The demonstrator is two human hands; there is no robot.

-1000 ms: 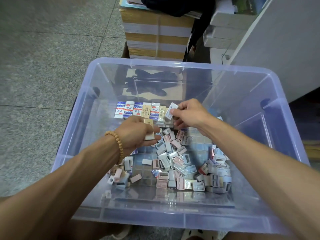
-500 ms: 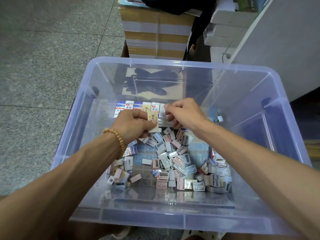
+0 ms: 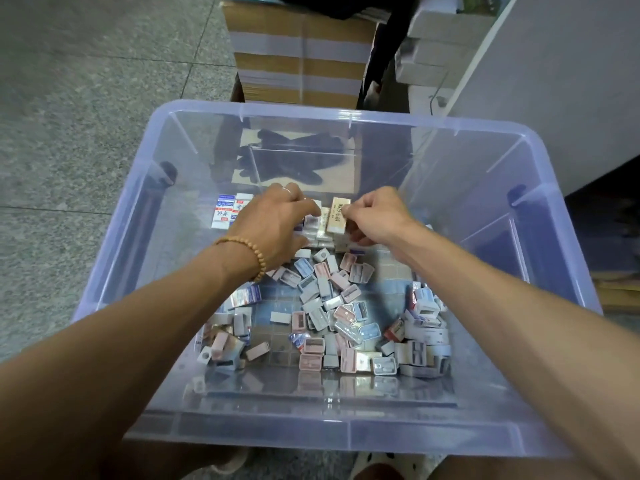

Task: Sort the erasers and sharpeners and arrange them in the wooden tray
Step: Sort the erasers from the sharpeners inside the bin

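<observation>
Inside a clear bin (image 3: 166,216) on a stone floor (image 3: 86,98), two bare hands meet at 12 o'clock of a loose pile (image 3: 332,317) of erasers and sharpeners. The right hand (image 3: 375,216) pinches a tan eraser (image 3: 337,216) between thumb and curled fingers; the eraser's long axis runs from 12 toward 6 o'clock, its printed face up and its far end tipped slightly to 1 o'clock. It is held just above the right end of a row of erasers (image 3: 228,211) lined up side by side along the far edge, each lying with its long axis from 12 to 6 o'clock. The left hand (image 3: 277,223), a bead bracelet (image 3: 242,252) on its wrist, lies over the middle of that row with fingers bent down onto it; whether it grips any piece cannot be told. Two blue-and-white erasers show clear at the row's left end, and the rest are covered by the hands, so no full count is possible. The pile holds dozens of pieces, too jumbled to count. Stacked cartons (image 3: 301,50) stand at 12 o'clock beyond the bin, their tops cut off by the frame.
</observation>
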